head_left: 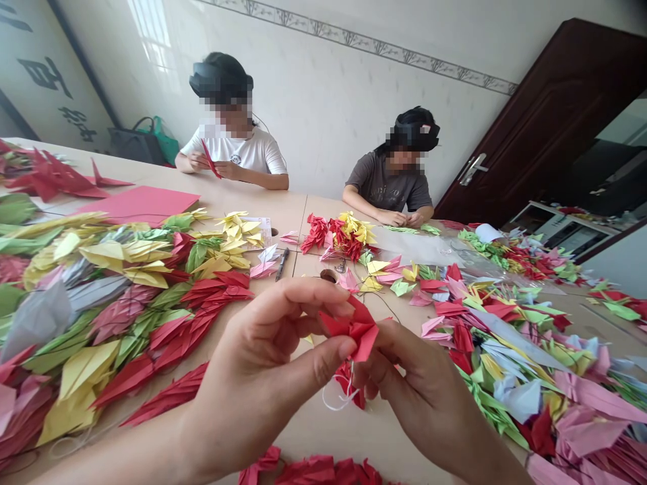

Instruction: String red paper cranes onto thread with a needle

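Red folded-paper crane (352, 329) is pinched btw L hand (257, 364) and R hand (419, 384), both closed on it w/ fingertips, above pale wood table (313, 431). Thin white string (336, 401) hangs below it, near 2nd red paper crane (352, 385). Big piles of multicolour paper cranes (126, 316) lie left of hands, more multicolour cranes (505, 357) right.

A paper-craft workroom: long tables (242, 202) heaped with origami cranes (176, 337).
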`<action>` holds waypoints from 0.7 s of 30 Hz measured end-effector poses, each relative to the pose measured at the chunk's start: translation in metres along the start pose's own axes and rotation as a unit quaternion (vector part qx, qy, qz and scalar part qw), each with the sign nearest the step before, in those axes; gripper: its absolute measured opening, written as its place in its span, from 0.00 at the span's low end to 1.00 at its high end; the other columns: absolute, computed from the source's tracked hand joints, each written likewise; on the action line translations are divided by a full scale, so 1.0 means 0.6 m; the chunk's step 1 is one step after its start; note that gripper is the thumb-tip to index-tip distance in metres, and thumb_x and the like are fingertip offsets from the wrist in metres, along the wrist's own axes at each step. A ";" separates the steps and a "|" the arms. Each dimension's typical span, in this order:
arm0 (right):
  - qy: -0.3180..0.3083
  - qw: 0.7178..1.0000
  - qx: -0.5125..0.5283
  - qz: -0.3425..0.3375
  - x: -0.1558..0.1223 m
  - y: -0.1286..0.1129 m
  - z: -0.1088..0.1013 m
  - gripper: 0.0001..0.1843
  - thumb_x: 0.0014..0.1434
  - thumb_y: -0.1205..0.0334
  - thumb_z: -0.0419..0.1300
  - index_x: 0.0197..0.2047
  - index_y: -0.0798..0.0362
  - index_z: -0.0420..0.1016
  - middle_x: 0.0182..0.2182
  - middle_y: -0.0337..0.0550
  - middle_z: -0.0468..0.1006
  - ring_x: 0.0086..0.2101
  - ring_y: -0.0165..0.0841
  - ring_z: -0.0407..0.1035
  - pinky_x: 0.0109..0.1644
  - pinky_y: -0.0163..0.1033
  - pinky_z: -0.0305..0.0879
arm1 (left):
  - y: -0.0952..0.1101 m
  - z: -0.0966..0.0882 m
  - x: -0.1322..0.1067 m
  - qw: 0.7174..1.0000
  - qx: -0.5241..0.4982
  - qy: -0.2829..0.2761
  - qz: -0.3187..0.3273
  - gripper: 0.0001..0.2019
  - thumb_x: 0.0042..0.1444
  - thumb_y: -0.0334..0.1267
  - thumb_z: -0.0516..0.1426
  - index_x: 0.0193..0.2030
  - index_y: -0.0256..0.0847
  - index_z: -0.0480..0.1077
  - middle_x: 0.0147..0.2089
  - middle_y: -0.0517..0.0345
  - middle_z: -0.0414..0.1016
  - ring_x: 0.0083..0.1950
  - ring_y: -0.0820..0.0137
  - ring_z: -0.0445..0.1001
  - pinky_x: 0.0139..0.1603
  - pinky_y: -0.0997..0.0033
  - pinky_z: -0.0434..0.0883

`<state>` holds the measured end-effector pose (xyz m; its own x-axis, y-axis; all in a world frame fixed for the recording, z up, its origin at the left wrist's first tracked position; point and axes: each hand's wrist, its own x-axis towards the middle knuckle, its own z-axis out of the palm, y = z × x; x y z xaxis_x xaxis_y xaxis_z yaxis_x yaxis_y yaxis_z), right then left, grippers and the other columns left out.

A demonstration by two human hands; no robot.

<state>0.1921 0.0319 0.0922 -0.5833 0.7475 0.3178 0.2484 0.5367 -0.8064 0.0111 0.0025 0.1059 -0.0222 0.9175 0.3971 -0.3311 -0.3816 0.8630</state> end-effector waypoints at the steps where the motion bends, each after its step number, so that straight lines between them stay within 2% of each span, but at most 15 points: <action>1: 0.002 1.000 0.006 -0.001 0.000 0.000 0.001 0.09 0.71 0.63 0.51 0.37 0.46 0.67 0.25 0.30 0.72 0.24 0.22 0.66 0.28 0.24 0.62 | -0.001 0.000 0.000 1.000 -0.004 -0.004 -0.006 0.10 0.54 0.27 0.65 0.41 0.46 0.77 0.37 0.63 0.79 0.37 0.76 0.77 0.35 0.83 0.76; 4: 0.022 1.000 0.012 -0.005 0.000 0.000 0.002 0.08 0.69 0.62 0.53 0.36 0.46 0.69 0.25 0.30 0.73 0.24 0.21 0.67 0.28 0.24 0.63 | -0.005 -0.002 -0.001 0.999 -0.022 -0.017 -0.036 0.10 0.55 0.28 0.65 0.42 0.46 0.76 0.39 0.63 0.79 0.38 0.76 0.77 0.38 0.82 0.77; 8: 0.060 0.996 0.049 0.050 0.000 0.002 0.006 0.05 0.66 0.58 0.59 0.37 0.46 0.71 0.22 0.30 0.73 0.22 0.22 0.67 0.25 0.25 0.62 | -0.017 -0.009 0.002 0.992 -0.077 -0.040 -0.089 0.08 0.57 0.30 0.64 0.42 0.46 0.76 0.38 0.64 0.78 0.38 0.78 0.76 0.41 0.83 0.75; 13: 0.064 0.982 0.157 0.088 -0.001 -0.002 0.007 0.08 0.62 0.58 0.64 0.42 0.46 0.68 0.23 0.29 0.74 0.22 0.22 0.69 0.27 0.24 0.65 | -0.029 -0.014 0.013 0.983 -0.132 -0.006 -0.128 0.05 0.56 0.33 0.65 0.40 0.43 0.76 0.34 0.63 0.78 0.36 0.79 0.75 0.40 0.84 0.74; 18: 0.078 0.985 0.145 0.044 -0.002 -0.008 0.004 0.05 0.64 0.65 0.61 0.41 0.47 0.69 0.28 0.33 0.74 0.27 0.24 0.72 0.31 0.26 0.70 | -0.027 -0.012 0.022 0.968 -0.189 0.047 -0.161 0.06 0.54 0.30 0.66 0.38 0.42 0.75 0.33 0.63 0.79 0.33 0.79 0.76 0.37 0.85 0.72; 21: 0.115 0.986 0.116 0.017 -0.003 -0.005 0.007 0.07 0.61 0.66 0.63 0.40 0.47 0.69 0.28 0.34 0.75 0.27 0.25 0.72 0.30 0.25 0.71 | -0.026 -0.010 0.023 0.961 -0.203 0.046 -0.182 0.07 0.54 0.30 0.66 0.38 0.41 0.75 0.33 0.62 0.80 0.32 0.78 0.76 0.36 0.84 0.72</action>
<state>0.1894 0.0272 0.0923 -0.3797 0.8467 0.3727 0.0650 0.4263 -0.9023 0.0104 0.0215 0.0963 0.0867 0.9951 0.0469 -0.6727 0.0237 0.7395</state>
